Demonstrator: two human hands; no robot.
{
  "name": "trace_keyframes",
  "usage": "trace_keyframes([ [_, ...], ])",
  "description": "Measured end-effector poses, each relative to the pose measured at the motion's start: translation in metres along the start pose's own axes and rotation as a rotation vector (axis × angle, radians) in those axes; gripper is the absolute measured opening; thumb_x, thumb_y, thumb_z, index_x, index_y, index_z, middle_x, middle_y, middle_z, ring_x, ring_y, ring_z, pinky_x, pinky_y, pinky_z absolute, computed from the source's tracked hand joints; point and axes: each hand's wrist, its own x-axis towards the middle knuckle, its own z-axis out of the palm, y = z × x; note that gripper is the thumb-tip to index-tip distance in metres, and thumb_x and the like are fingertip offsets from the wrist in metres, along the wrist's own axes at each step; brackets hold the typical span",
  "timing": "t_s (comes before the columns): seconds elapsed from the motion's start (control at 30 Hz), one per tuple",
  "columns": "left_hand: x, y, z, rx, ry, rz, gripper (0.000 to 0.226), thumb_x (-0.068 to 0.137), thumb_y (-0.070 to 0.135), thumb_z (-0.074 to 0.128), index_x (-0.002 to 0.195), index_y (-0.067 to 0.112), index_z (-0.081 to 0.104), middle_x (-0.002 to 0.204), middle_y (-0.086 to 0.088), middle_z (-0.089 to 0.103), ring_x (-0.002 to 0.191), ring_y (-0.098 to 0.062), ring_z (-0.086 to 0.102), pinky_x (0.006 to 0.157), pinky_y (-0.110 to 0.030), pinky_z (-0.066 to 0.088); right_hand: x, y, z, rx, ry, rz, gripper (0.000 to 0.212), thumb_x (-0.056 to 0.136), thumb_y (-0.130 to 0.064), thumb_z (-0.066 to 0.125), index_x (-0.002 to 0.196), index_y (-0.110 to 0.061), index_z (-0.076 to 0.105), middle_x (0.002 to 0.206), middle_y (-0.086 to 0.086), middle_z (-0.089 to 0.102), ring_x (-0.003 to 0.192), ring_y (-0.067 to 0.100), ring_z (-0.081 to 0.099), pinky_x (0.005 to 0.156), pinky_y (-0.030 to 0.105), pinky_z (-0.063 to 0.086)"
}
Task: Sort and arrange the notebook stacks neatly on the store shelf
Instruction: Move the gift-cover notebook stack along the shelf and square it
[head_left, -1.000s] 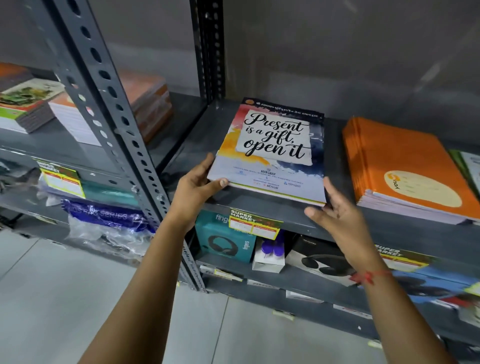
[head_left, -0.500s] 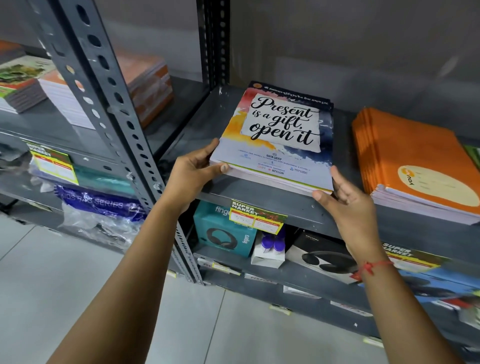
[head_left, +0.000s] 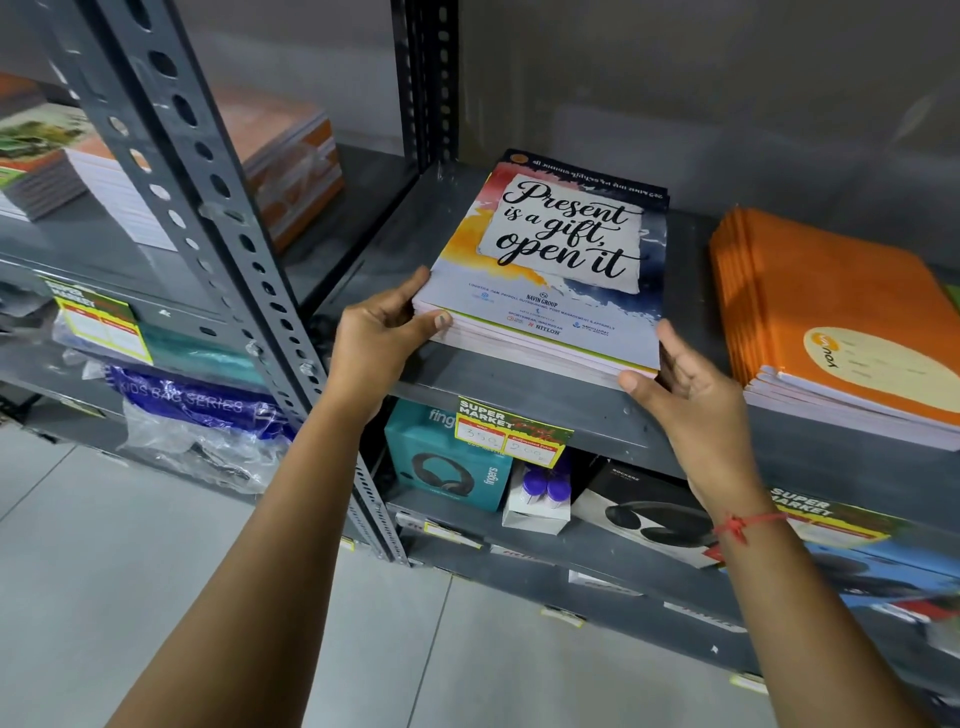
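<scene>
A stack of notebooks with a colourful cover reading "Present is a gift, open it" lies flat on the grey metal shelf. My left hand grips the stack's near left corner, thumb along the front edge and fingers on the left side. At the near right corner my right hand presses against the stack, its thumb under the front edge and its fingers up the right side. An orange notebook stack lies to the right on the same shelf.
A perforated steel upright rises left of my left arm. Behind it, more notebook stacks sit on the neighbouring shelf. Below are headphone boxes, a price tag and bagged goods. The floor is tiled.
The stack has been slid a little farther back onto the shelf. Both hands have closed in tighter on its near corners.
</scene>
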Motion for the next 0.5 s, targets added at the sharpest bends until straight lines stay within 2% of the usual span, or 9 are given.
trace_keyframes([
  [0.07,-0.0012,0.0004,0.0011,-0.004,0.002,-0.001,0.055,0.081,0.000,0.065,0.133,0.006,0.048,0.116,0.004,0.061,0.073,0.019,0.062,0.086,-0.004,0.048,0.0005,-0.0005,-0.0004,0.008,-0.017,0.014,0.071,0.081,-0.007,0.066,0.143,-0.019,0.034,0.089,-0.050,0.054,0.087,-0.032,0.053,0.086,0.000,0.043],
  [0.2,-0.0016,0.0007,0.0028,-0.016,0.014,-0.005,0.054,0.081,-0.001,0.065,0.132,0.005,0.049,0.115,0.004,0.061,0.072,0.018,0.062,0.086,-0.006,0.049,0.0006,-0.0017,0.0003,0.033,-0.013,0.015,0.070,0.082,-0.007,0.065,0.144,-0.018,0.033,0.099,-0.039,0.054,0.094,-0.022,0.055,0.102,0.020,0.043],
  [0.3,-0.0014,0.0004,0.0028,-0.013,0.023,-0.001,0.054,0.080,-0.001,0.065,0.131,0.005,0.049,0.114,0.003,0.062,0.071,0.018,0.062,0.083,-0.004,0.049,0.0000,-0.0018,0.0016,0.049,-0.007,0.017,0.070,0.082,-0.008,0.065,0.144,-0.017,0.033,0.105,-0.035,0.055,0.093,-0.022,0.057,0.104,0.024,0.042],
  [0.37,-0.0011,0.0002,0.0029,-0.012,0.030,0.001,0.054,0.080,-0.001,0.066,0.131,0.006,0.050,0.114,0.004,0.062,0.071,0.019,0.062,0.080,-0.002,0.049,-0.0002,-0.0011,0.0023,0.057,0.006,0.012,0.068,0.083,-0.009,0.065,0.143,-0.017,0.035,0.110,-0.031,0.055,0.092,-0.024,0.057,0.102,0.020,0.043],
  [0.47,-0.0007,-0.0003,0.0031,-0.013,0.037,0.004,0.053,0.080,-0.001,0.066,0.131,0.006,0.050,0.113,0.002,0.063,0.070,0.018,0.062,0.076,-0.001,0.049,-0.0007,0.0004,0.0034,0.010,0.034,-0.015,0.065,0.083,-0.013,0.065,0.142,-0.017,0.038,0.103,-0.038,0.050,0.086,-0.033,0.052,0.088,0.001,0.042],
  [0.5,-0.0005,-0.0004,0.0030,-0.015,0.037,0.005,0.053,0.080,-0.001,0.066,0.131,0.006,0.050,0.113,0.002,0.063,0.071,0.018,0.062,0.076,-0.001,0.049,-0.0012,0.0008,0.0034,-0.003,0.045,-0.018,0.065,0.083,-0.015,0.066,0.141,-0.018,0.039,0.102,-0.040,0.048,0.085,-0.034,0.050,0.088,0.001,0.041],
])
